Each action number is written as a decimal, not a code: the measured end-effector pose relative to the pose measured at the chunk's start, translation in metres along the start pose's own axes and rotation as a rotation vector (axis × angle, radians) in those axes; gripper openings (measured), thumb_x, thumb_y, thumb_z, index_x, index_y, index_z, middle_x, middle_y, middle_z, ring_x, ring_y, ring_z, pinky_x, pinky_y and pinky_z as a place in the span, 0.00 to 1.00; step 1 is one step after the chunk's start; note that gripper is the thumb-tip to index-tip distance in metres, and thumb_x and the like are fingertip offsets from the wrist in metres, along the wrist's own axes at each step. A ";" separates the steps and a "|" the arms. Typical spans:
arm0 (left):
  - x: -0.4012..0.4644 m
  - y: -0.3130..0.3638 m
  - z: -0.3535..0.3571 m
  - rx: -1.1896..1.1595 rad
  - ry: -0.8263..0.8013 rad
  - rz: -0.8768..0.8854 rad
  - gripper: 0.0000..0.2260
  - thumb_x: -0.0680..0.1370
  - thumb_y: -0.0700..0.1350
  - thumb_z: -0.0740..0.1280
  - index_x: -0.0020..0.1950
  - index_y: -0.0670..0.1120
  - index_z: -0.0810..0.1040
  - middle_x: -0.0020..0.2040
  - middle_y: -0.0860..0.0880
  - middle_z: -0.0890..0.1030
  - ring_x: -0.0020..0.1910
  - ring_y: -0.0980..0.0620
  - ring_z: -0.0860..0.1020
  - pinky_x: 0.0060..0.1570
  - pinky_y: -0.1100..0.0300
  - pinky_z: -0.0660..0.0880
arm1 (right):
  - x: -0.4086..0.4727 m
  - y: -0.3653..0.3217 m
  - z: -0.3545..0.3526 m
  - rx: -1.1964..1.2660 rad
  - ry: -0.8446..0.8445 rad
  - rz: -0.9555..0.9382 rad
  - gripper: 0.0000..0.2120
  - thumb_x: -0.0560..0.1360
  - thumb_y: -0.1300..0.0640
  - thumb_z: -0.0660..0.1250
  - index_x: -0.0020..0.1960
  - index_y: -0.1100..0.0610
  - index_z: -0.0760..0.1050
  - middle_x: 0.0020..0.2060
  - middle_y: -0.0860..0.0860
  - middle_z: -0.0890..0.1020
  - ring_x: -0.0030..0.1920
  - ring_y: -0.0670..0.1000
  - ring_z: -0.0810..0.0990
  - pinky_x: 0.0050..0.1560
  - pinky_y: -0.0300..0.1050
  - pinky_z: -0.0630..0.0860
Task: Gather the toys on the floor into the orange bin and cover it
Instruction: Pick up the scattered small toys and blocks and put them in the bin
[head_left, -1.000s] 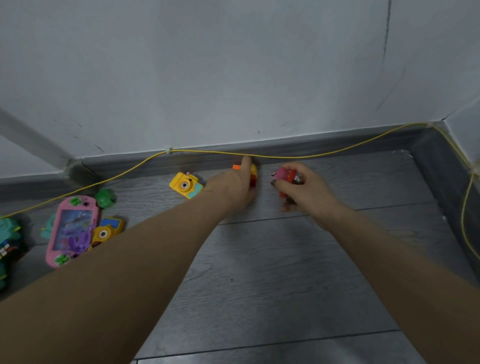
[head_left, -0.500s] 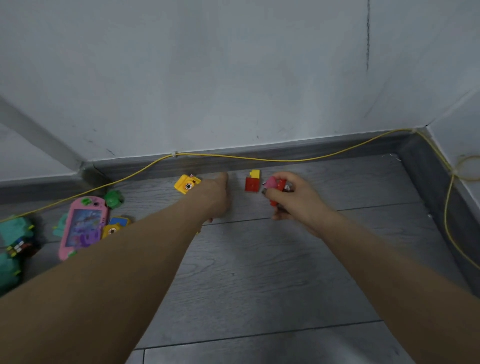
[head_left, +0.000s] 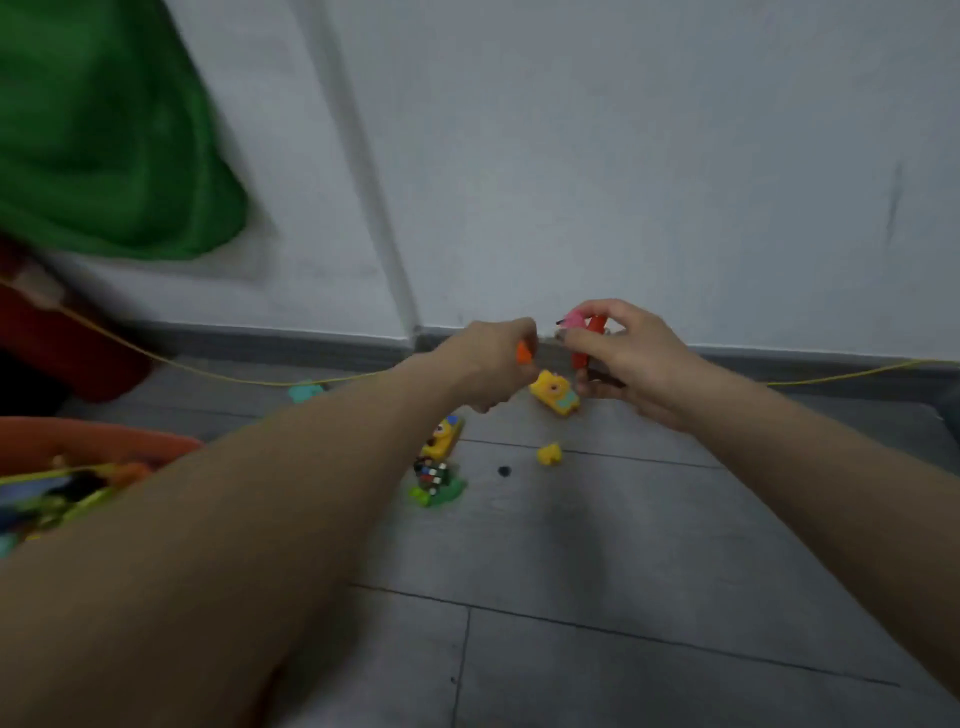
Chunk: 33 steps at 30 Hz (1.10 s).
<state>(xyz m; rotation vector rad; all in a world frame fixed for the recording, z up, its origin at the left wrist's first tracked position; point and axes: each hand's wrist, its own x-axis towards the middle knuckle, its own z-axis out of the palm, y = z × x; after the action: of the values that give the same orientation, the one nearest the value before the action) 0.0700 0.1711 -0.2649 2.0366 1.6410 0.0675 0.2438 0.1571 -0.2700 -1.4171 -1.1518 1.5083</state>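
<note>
I have both hands out over the floor (head_left: 649, 561) near the skirting, each already loaded. My left hand (head_left: 496, 364) is curled into a fist round a small orange piece (head_left: 523, 353), of which only a tip shows below the fingers. My right hand (head_left: 618, 358) pinches a pink and red toy (head_left: 584, 325) between thumb and fingertips, held up clear of the floor. So both grips are closed on toys, and neither has room for much more.

The bin (head_left: 104, 441) sits low at my left, its orange rim partly hidden behind my left forearm, with toys already inside. I see no lid in this view.

To do this step well, I judge I should carry both loads across to the bin now and let go low over the opening, so nothing bounces out. The left hand has the shorter path; the right must cross over the toys on the floor without knocking them.

Left on the floor: a yellow camera (head_left: 553, 395) just below my hands, a yellow block (head_left: 549, 453) nearer me, a second yellow toy (head_left: 441, 439), a green one (head_left: 436, 486) beside it, and a teal piece (head_left: 306, 391) by the cable (head_left: 208, 370).

Both forearms reach forward and converge, wrists level, hands nearly touching above the camera. The picture is blurred, so finer finger detail escapes me.
</note>
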 end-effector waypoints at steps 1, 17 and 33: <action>-0.012 -0.007 -0.019 0.008 0.023 -0.010 0.06 0.77 0.46 0.62 0.53 0.49 0.73 0.33 0.47 0.79 0.25 0.51 0.78 0.24 0.61 0.75 | -0.001 -0.015 0.016 -0.046 -0.027 -0.028 0.15 0.72 0.57 0.75 0.57 0.55 0.79 0.39 0.58 0.76 0.32 0.52 0.77 0.35 0.45 0.80; -0.337 -0.328 -0.157 -0.051 -0.240 -0.724 0.11 0.80 0.51 0.62 0.61 0.51 0.69 0.46 0.44 0.76 0.37 0.47 0.78 0.29 0.58 0.76 | -0.117 -0.096 0.422 -0.491 -0.672 -0.282 0.18 0.71 0.53 0.76 0.58 0.50 0.77 0.46 0.52 0.78 0.34 0.51 0.80 0.34 0.47 0.83; -0.234 -0.289 -0.175 0.170 -0.010 -0.480 0.13 0.84 0.43 0.53 0.64 0.38 0.69 0.64 0.35 0.70 0.56 0.37 0.73 0.55 0.51 0.70 | -0.025 -0.087 0.400 -1.106 -0.367 -0.450 0.14 0.81 0.51 0.58 0.61 0.53 0.78 0.60 0.52 0.80 0.61 0.55 0.76 0.51 0.39 0.67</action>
<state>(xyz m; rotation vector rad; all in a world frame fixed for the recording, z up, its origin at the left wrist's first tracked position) -0.3126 0.0560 -0.1702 1.6951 2.1434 -0.2585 -0.1555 0.1150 -0.1876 -1.3534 -2.5701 0.7877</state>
